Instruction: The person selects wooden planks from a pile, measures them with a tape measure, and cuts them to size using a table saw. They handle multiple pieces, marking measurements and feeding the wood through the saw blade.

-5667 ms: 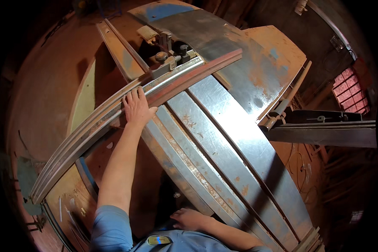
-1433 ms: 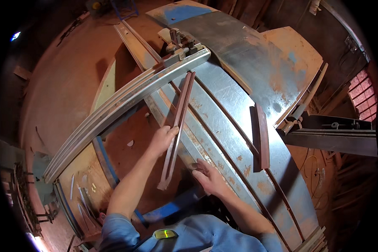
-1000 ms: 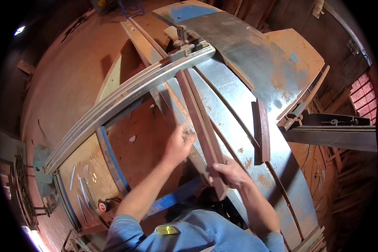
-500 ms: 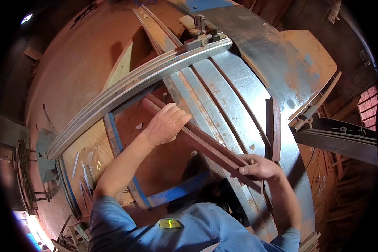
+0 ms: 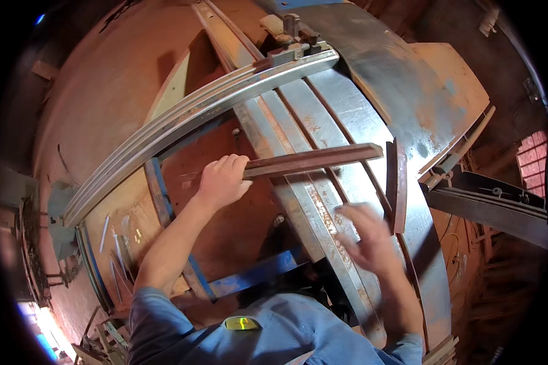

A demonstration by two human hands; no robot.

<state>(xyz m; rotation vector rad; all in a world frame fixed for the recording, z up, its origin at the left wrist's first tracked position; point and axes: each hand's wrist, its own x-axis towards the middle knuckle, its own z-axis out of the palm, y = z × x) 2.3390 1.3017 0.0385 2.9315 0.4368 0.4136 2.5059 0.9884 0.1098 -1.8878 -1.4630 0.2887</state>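
Observation:
A reddish-brown wooden strip (image 5: 323, 159) reaches rightward from my left hand (image 5: 223, 180), whose fingers are wrapped round its left end. The strip's far end lies above the grooved metal table (image 5: 323, 125), close to a second wooden strip. My right hand (image 5: 370, 240) is off the wood, over the metal table, its fingers apart and blurred by motion. That second brown wooden strip (image 5: 398, 185) rests lengthwise on the right part of the metal table, up and right of my right hand.
A long metal fence (image 5: 207, 100) crosses the far side, with a clamp-like fitting (image 5: 293, 45) at its right end. Blue frame bars (image 5: 256, 274) border an opening on the near left. Thin pale strips lie on a wooden board (image 5: 140, 210) at left. A metal beam (image 5: 487, 216) extends rightward.
The wooden strip has swung from slanting down toward the right to nearly level. My right hand has let go of it and is now apart from it.

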